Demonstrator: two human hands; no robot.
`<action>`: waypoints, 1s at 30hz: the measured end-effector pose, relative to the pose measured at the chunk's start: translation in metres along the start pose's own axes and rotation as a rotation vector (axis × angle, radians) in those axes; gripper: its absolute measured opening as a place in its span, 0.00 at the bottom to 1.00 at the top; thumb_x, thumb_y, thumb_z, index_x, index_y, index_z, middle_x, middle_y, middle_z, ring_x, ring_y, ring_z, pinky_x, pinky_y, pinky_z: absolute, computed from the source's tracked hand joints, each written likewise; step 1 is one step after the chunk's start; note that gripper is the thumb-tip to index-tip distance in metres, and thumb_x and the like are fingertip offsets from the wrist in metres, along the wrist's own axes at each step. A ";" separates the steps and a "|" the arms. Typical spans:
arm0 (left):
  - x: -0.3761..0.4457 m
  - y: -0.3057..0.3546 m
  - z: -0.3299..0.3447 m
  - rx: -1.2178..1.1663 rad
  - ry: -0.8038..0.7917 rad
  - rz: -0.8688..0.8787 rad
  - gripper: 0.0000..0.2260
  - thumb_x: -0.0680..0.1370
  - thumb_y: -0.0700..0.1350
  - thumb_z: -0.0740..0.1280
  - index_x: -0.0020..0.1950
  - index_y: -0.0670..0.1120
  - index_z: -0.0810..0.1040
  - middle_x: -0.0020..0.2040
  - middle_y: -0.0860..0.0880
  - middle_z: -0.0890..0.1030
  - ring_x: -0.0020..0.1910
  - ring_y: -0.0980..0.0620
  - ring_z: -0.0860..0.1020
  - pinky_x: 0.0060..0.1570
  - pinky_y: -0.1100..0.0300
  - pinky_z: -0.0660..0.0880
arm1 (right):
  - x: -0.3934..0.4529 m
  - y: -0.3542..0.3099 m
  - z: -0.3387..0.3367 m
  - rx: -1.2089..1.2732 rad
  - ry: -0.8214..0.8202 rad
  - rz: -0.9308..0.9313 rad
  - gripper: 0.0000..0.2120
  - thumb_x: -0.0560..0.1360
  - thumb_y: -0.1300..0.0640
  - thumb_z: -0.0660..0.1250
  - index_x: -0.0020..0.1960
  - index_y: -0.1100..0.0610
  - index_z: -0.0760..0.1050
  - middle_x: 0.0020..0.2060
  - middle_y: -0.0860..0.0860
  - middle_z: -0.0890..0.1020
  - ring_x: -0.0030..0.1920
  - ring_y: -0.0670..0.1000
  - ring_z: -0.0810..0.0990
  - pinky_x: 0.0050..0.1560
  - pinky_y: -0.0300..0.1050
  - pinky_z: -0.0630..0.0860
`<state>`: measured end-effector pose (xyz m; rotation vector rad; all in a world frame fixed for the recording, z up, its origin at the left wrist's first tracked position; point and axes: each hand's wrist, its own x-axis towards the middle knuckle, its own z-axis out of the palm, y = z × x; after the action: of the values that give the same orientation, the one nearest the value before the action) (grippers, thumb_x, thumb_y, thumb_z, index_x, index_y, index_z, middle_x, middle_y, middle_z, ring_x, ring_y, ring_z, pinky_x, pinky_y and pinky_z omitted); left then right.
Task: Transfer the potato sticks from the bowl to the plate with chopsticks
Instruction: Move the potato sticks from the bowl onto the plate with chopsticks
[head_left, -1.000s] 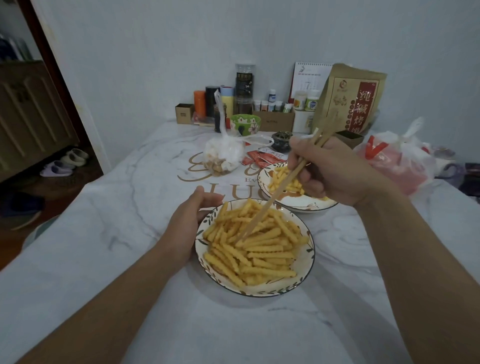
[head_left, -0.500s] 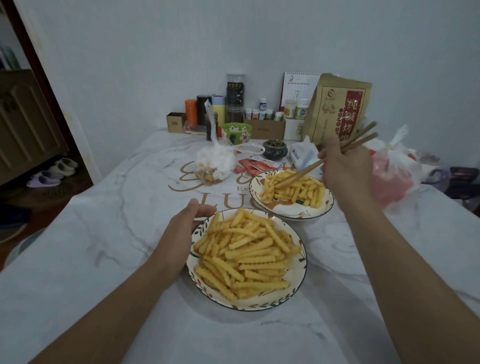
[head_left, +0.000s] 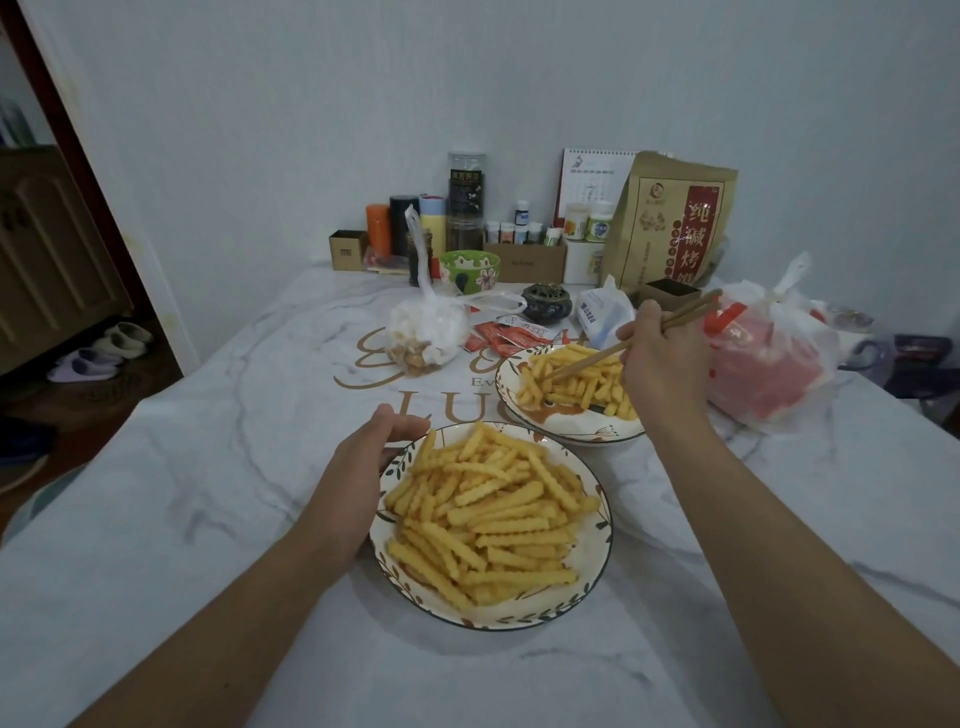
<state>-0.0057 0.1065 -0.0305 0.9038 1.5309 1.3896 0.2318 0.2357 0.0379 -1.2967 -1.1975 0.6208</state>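
Note:
A leaf-patterned bowl (head_left: 519, 621) piled with crinkle-cut potato sticks (head_left: 493, 519) stands close in front of me. My left hand (head_left: 348, 483) cups its left side, thumb along the rim. Behind it to the right is a plate (head_left: 566, 423) holding a smaller heap of potato sticks (head_left: 582, 382). My right hand (head_left: 660, 358) grips a pair of wooden chopsticks (head_left: 587, 364) above the plate's right side. Their tips point down-left into the heap on the plate. Whether a stick is pinched between the tips is unclear.
The marble-patterned table carries a knotted plastic snack bag (head_left: 428, 332), red sachets (head_left: 506, 335), a dark small pot (head_left: 545, 301), a green bowl (head_left: 470, 267) and a red-filled plastic bag (head_left: 769, 358). Jars, boxes and a brown paper bag (head_left: 670, 223) line the back wall. A doorway lies left.
My right hand has carried the chopsticks from the near bowl over to the far plate, then lowered their tips into the sticks there. My left hand has stayed on the bowl.

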 end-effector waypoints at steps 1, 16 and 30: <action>0.000 0.000 0.000 -0.001 0.000 -0.001 0.24 0.87 0.61 0.53 0.50 0.55 0.87 0.49 0.57 0.88 0.52 0.46 0.87 0.63 0.40 0.79 | 0.004 -0.001 -0.003 0.001 0.009 0.013 0.19 0.81 0.51 0.57 0.36 0.55 0.79 0.30 0.52 0.79 0.33 0.55 0.78 0.38 0.56 0.76; -0.001 0.010 -0.003 -0.205 0.050 -0.050 0.26 0.88 0.57 0.53 0.56 0.41 0.84 0.62 0.40 0.84 0.50 0.48 0.84 0.51 0.50 0.80 | -0.033 -0.077 -0.020 0.165 -0.628 0.223 0.23 0.85 0.49 0.59 0.38 0.61 0.77 0.24 0.52 0.71 0.23 0.49 0.67 0.23 0.40 0.64; -0.001 0.008 -0.004 -0.198 -0.014 -0.023 0.26 0.88 0.58 0.52 0.59 0.42 0.83 0.63 0.41 0.84 0.52 0.48 0.84 0.50 0.52 0.80 | -0.051 -0.098 -0.025 0.086 -0.702 0.033 0.20 0.84 0.52 0.62 0.38 0.61 0.78 0.22 0.51 0.72 0.21 0.49 0.68 0.21 0.39 0.65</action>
<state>-0.0092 0.1052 -0.0227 0.7702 1.3610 1.4857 0.2122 0.1578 0.1180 -1.0498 -1.6886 1.1987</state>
